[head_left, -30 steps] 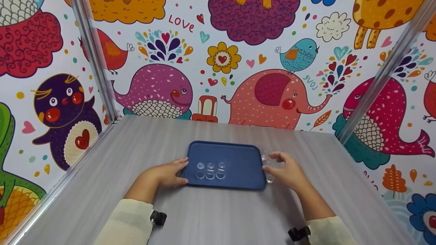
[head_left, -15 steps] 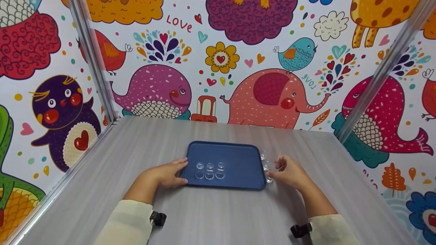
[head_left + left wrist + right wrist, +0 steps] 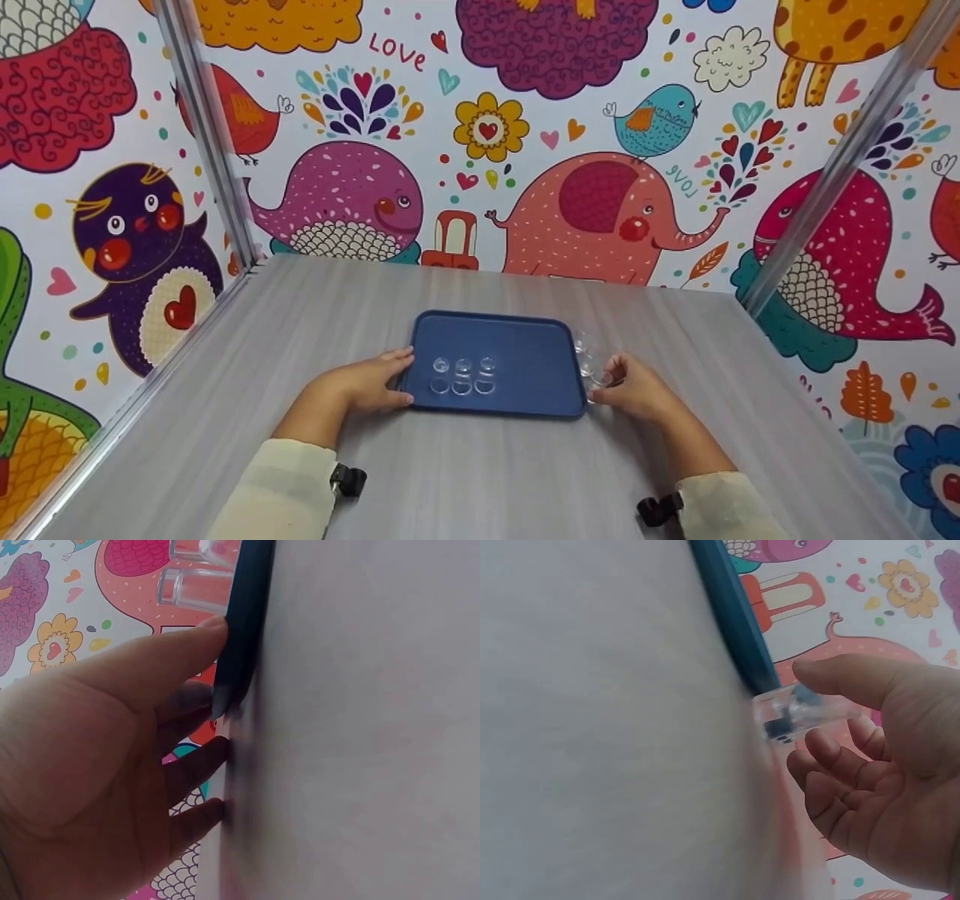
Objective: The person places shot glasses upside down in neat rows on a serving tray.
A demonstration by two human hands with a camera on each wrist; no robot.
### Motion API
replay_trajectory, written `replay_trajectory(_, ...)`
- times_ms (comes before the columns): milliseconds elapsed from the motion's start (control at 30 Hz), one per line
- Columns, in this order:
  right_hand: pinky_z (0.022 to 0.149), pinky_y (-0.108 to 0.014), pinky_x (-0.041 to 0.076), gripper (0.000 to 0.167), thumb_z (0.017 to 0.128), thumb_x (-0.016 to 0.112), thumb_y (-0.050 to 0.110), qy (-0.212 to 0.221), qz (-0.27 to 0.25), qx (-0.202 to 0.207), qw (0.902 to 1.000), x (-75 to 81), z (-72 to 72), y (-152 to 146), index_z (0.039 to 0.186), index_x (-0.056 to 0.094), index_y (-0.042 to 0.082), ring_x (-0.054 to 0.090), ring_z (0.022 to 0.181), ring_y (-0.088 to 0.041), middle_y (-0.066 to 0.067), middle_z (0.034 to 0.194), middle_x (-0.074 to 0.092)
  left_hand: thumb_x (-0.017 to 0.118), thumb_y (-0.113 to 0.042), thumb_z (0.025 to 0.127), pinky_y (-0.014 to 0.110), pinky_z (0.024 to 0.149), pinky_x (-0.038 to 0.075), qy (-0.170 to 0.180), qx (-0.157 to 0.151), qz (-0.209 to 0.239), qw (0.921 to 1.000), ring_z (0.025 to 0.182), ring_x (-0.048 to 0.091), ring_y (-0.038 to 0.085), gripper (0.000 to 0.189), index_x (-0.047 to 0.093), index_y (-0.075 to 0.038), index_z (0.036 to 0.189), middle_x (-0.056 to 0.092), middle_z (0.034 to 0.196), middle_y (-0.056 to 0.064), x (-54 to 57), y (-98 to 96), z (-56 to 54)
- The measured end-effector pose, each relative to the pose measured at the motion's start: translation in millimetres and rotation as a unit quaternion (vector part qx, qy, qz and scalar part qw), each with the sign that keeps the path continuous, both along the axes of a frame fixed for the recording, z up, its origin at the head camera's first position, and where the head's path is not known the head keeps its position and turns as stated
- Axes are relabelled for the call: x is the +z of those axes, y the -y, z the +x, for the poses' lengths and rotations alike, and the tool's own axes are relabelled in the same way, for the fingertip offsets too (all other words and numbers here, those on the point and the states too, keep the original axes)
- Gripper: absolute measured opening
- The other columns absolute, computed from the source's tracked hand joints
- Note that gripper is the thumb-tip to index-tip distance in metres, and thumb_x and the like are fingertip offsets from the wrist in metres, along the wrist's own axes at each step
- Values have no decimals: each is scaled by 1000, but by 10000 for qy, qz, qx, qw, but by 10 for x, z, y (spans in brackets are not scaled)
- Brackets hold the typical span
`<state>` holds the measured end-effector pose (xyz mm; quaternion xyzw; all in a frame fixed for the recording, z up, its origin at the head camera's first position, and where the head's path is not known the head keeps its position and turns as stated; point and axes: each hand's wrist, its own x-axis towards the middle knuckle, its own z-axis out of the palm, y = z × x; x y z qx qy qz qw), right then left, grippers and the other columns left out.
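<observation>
A blue rectangular tray (image 3: pixel 532 352) lies on the table. Three small clear glasses (image 3: pixel 463 387) stand in a row on its near left part. My left hand (image 3: pixel 367 384) rests along the tray's left edge, fingers spread; in the left wrist view the thumb (image 3: pixel 202 641) touches the rim. Beyond the tray's right edge stand more clear glasses (image 3: pixel 582 346). My right hand (image 3: pixel 636 386) is at the nearest of them. In the right wrist view its thumb and curled fingers pinch a clear glass (image 3: pixel 791 714) beside the tray corner; the glass partly hides the fingertips.
The grey wood-grain table (image 3: pixel 480 472) reaches back to a wall (image 3: pixel 420 172) printed with cartoon animals. Metal posts (image 3: pixel 214 142) stand at the wall's corners. Each wrist wears a black camera mount (image 3: pixel 349 481) at the cuff.
My right hand first drew back to the right from the tray's edge, then moved nearer along the row of glasses to the closest one. The left hand and tray have stayed in place.
</observation>
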<state>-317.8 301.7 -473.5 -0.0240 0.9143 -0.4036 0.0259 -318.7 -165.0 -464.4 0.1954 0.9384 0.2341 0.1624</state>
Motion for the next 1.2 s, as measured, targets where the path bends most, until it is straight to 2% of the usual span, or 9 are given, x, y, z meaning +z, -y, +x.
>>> replay_trajectory(167, 69, -25, 50, 39, 78, 92, 8, -125, 37, 230, 9996, -101, -40, -39, 110, 70, 0, 60, 83, -16, -7, 94, 69, 74, -36, 101, 58, 134, 25, 59, 66, -34, 10000, 166, 26, 35, 81, 37, -8, 167, 26, 180, 3, 26, -2, 22)
replay_trajectory(433, 68, -21, 48, 30, 81, 89, 8, -253, 60, 754, 9968, -129, -56, -95, 107, 77, -3, 60, 81, -12, -5, 90, 75, 74, -35, 101, 58, 134, 25, 30, 53, 3, 10000, 166, 26, 36, 80, 38, -7, 167, 27, 179, 5, 19, -12, 10)
replay_trajectory(667, 69, -26, 49, 29, 82, 90, 15, -47, 318, 427, 9986, -56, -35, -61, 107, 79, 4, 60, 82, -15, -4, 91, 72, 73, -37, 101, 58, 134, 25, 52, 70, -65, 9999, 166, 26, 36, 81, 36, -9, 167, 26, 180, 5, 25, -16, 5)
replay_trajectory(767, 75, -29, 50, 31, 84, 90, 22, 150, 368, 44, 9992, 35, -6, -36, 109, 77, 9, 61, 89, -20, -6, 98, 71, 73, -36, 102, 59, 134, 24, 43, 62, -75, 9999, 166, 25, 37, 80, 36, -9, 168, 26, 180, 5, 29, -17, 1)
replay_trajectory(900, 81, -31, 54, 31, 87, 87, 25, 320, 123, -371, 9987, 148, 26, -1, 112, 75, 11, 63, 97, -24, -8, 104, 71, 73, -36, 102, 58, 134, 24, 33, 66, -65, 10000, 166, 25, 37, 80, 36, -8, 167, 26, 180, 5, 24, -12, -7)
replay_trajectory(1067, 81, -30, 55, 24, 90, 84, 23, 116, -162, -405, 9990, 199, 19, 66, 110, 76, 11, 66, 96, -23, -7, 102, 75, 73, -36, 102, 59, 134, 25, 51, 36, -67, 10000, 166, 26, 38, 80, 36, -8, 167, 26, 180, 5, -1, -3, -13)
replay_trajectory(1200, 88, -31, 59, 24, 92, 83, 22, -121, -418, -307, 9986, 231, -14, 172, 113, 77, 11, 69, 101, -21, -6, 109, 78, 73, -37, 102, 59, 134, 25, 97, 88, -51, 9999, 166, 26, 37, 81, 36, -10, 168, 25, 180, 4, -12, -11, -13)
